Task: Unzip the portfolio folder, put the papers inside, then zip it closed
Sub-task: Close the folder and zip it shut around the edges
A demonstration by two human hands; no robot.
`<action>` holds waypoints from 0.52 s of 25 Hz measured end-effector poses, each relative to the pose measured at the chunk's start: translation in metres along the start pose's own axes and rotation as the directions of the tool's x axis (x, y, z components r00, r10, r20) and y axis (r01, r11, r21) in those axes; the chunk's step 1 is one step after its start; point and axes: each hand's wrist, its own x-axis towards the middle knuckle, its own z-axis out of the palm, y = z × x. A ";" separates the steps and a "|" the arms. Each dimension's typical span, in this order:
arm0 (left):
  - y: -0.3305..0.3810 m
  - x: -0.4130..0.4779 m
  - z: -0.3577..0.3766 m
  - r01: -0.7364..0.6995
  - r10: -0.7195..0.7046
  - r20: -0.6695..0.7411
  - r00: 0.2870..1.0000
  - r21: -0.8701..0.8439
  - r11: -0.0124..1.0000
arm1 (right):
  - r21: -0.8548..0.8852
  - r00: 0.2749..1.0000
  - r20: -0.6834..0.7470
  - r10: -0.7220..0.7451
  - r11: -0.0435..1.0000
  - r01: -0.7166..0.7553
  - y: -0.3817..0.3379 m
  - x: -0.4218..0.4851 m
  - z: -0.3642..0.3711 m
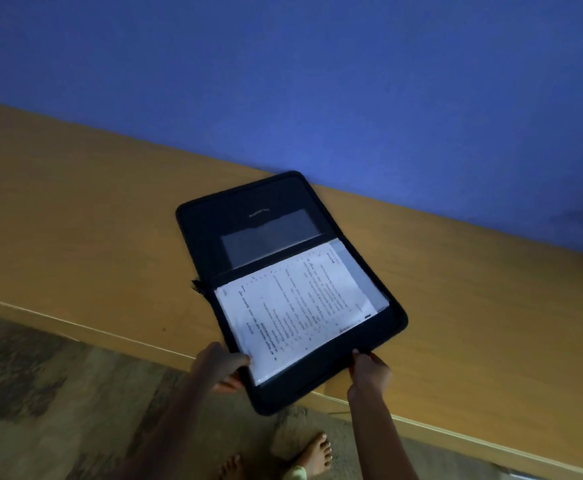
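1. Portfolio folder (283, 282) unzipped, lying open at the bench (92, 216) front edge.
2. Papers (293, 306) inside.
3. Left hand (219, 370) and right hand (369, 374): fingers gripping the near half.
4. Remaining: fold shut, zip.

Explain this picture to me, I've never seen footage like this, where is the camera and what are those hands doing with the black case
There is no machine here. The single picture comes from a wide-angle camera worn on a person's head, looking forward and down, which is why you see their own arms and bare feet at the bottom.

A black zip-up portfolio folder lies open on a wooden surface that runs along a blue wall. Its near end juts past the surface's edge. Printed papers lie flat on the near half; the far half shows a clear pocket.

The left hand grips the folder's near left corner, its thumb resting on the papers. The right hand pinches the near right edge. The zip is undone, so closing remains to be done.
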 end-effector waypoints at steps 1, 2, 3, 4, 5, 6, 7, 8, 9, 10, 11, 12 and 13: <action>0.004 -0.004 0.013 -0.010 0.012 0.070 0.997 -0.020 1.000 | -0.020 1.000 0.017 -0.003 1.000 0.004 0.000 0.000 -0.001; 0.008 -0.009 0.027 -0.020 0.025 0.145 0.989 -0.036 0.999 | -0.044 0.999 0.031 -0.010 0.999 0.011 0.001 0.001 -0.004; 0.013 -0.012 0.043 -0.028 0.038 0.207 0.978 -0.052 0.998 | -0.069 0.999 0.048 -0.023 0.997 0.027 0.001 0.002 -0.006; 0.019 -0.016 0.058 -0.024 0.045 0.255 0.966 -0.084 0.996 | -0.097 0.997 0.062 -0.040 0.994 0.046 0.001 0.003 -0.009; 0.026 -0.019 0.073 -0.012 0.048 0.292 0.955 -0.124 0.992 | -0.127 0.996 0.066 -0.057 0.990 0.065 0.000 0.006 -0.013; 0.032 -0.021 0.087 0.005 0.049 0.317 0.947 -0.168 0.986 | -0.160 0.995 0.064 -0.075 0.984 0.084 -0.002 0.009 -0.016; 0.040 -0.022 0.099 0.027 0.045 0.338 0.940 -0.205 0.978 | -0.193 0.994 0.058 -0.093 0.976 0.103 -0.004 0.014 -0.020; 0.047 -0.022 0.110 0.056 0.034 0.358 0.933 -0.238 0.970 | -0.230 0.992 0.054 -0.112 0.966 0.122 -0.007 0.019 -0.024; 0.053 -0.021 0.117 0.079 0.027 0.372 0.928 -0.268 0.960 | -0.268 0.990 0.056 -0.130 0.953 0.141 -0.010 0.023 -0.026; 0.059 -0.018 0.122 0.092 0.027 0.381 0.924 -0.290 0.953 | -0.304 0.987 0.063 -0.145 0.940 0.157 -0.012 0.026 -0.027; 0.065 -0.015 0.128 0.094 0.029 0.388 0.921 -0.294 0.951 | -0.327 0.985 0.065 -0.158 0.930 0.171 -0.015 0.030 -0.029; 0.070 -0.012 0.132 0.091 0.032 0.394 0.918 -0.288 0.953 | -0.338 0.983 0.066 -0.170 0.923 0.182 -0.017 0.033 -0.029; 0.073 -0.011 0.135 0.082 0.036 0.399 0.916 -0.276 0.958 | -0.357 0.981 0.065 -0.182 0.914 0.193 -0.020 0.035 -0.028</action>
